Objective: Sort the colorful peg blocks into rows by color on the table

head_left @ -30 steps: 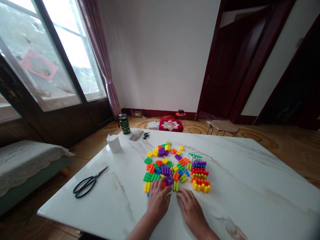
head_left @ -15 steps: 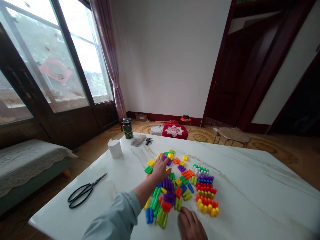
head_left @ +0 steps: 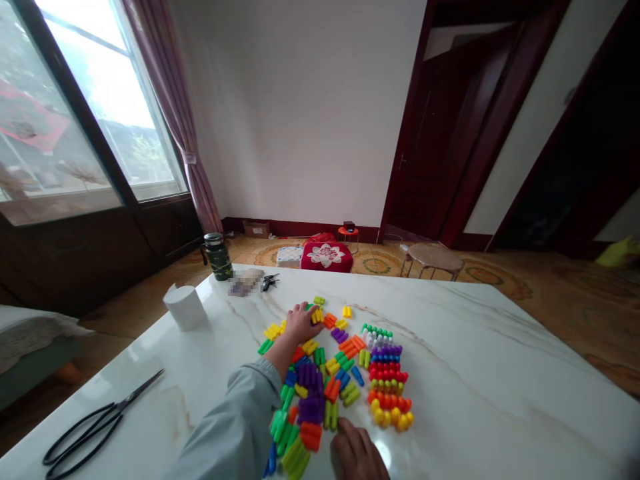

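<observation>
Many plastic bullet-shaped toy blocks (head_left: 311, 381) in purple, green, orange, yellow and blue lie in a loose pile in mid-table. My left hand (head_left: 301, 325) reaches over the pile's far end, fingers curled down and thumb drawn in. Whatever is under its fingers is hidden. A yellow block (head_left: 317, 316) sits right by its thumb and fingertips. At the near edge of the pile, my right hand (head_left: 359, 455) rests on the table with bent fingers, close to a lime-green block (head_left: 331, 415). Its palm side is out of sight. Right of the pile, more blocks (head_left: 389, 375) form colour-sorted rows.
Black-handled scissors (head_left: 107, 420) lie on the left of the white marbled table (head_left: 480, 373). Beyond them stand a white paper roll (head_left: 185, 308) and a dark green flask (head_left: 218, 257). Small black pliers (head_left: 269, 283) lie near the back edge. A stool (head_left: 434, 257) stands behind the table.
The view has turned right and shifted, so everything appears farther left. My left hand's fingers, stretched out before, are now curled down among the far blocks. My right hand stays beside the pile.
</observation>
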Available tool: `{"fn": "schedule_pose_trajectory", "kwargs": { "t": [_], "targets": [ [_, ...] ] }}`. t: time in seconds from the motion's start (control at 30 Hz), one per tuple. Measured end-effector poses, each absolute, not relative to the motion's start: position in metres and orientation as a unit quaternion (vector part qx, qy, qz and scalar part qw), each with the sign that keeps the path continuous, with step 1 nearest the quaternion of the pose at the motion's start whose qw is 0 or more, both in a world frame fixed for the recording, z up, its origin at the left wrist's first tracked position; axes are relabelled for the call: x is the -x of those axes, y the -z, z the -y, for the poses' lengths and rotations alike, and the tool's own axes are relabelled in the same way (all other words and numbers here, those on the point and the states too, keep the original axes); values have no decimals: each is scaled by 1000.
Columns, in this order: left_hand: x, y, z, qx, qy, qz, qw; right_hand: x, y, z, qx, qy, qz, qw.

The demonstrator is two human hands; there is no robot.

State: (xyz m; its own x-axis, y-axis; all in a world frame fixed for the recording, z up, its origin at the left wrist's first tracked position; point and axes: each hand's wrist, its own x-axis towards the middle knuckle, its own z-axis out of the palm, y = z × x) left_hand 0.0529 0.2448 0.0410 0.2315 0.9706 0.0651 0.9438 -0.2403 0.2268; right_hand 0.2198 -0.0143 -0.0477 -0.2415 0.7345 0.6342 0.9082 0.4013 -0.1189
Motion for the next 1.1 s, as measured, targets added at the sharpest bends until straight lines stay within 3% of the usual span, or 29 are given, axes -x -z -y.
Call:
{"fn": "schedule_pose_trajectory", "kwargs": {
  "t": [0.5, 0.87, 1.1],
  "targets": [
    [-51, -47, -244, -791, -114, -590, 119, -228, 54, 16, 518, 74, 797, 300],
    [-23, -68, -212, -838, -134, -486, 209, -230, 26, 25, 506, 9, 816, 280],
    [8, -70, -185, -829, -158, -509, 170, -227, 22, 27, 503, 29, 814, 290]
  ]
}}
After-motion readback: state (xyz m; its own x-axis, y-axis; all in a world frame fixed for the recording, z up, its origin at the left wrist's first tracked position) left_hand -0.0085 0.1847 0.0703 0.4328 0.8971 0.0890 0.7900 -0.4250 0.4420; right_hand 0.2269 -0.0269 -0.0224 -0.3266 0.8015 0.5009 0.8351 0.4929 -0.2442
